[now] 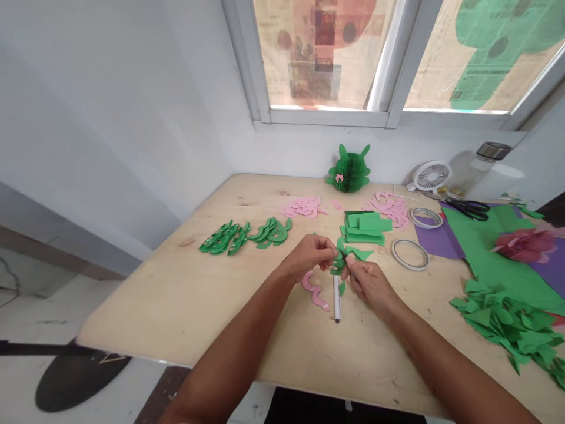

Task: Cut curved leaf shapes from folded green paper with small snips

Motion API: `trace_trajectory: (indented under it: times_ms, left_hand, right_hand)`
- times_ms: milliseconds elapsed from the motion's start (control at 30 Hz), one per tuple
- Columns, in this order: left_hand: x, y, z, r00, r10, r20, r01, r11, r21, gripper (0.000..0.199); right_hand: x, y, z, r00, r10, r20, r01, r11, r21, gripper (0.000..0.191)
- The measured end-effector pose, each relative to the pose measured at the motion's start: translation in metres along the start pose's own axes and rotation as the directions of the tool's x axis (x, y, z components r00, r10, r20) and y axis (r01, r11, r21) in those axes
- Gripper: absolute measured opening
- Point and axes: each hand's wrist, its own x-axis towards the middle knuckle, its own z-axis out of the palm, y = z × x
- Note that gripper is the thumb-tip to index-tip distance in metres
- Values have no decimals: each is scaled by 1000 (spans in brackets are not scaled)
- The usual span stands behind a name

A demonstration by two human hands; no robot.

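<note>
My left hand (315, 256) pinches a small cut piece of green paper (339, 264) above the table. Close beside it, my right hand (368, 282) is closed on a small dark tool, mostly hidden by the fingers; its dark tip meets the green paper. Under the hands lie a white pen (337, 300) and a wavy pink paper cutout (318, 297). Just beyond them is a stack of folded green paper (364, 227). To the left rest two groups of curved green cutouts, one with slits (224, 237) and one plain (270, 232).
Pink cutouts lie in a left pile (303, 206) and a right pile (391, 209). A green honeycomb paper figure (351, 172) stands by the wall. Rightward are tape rolls (409, 255), black scissors (468, 209), a fan (430, 176), a bottle (479, 168) and green scraps (507, 324).
</note>
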Motion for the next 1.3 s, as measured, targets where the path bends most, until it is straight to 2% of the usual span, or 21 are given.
trace_trajectory:
  times_ms: [1300]
  left_hand:
    - [-4,6,-1,998,-20,59,19,1000,16,12]
  right_hand:
    - [-3,-4,0,1000,-8,0,8,999,-44,51]
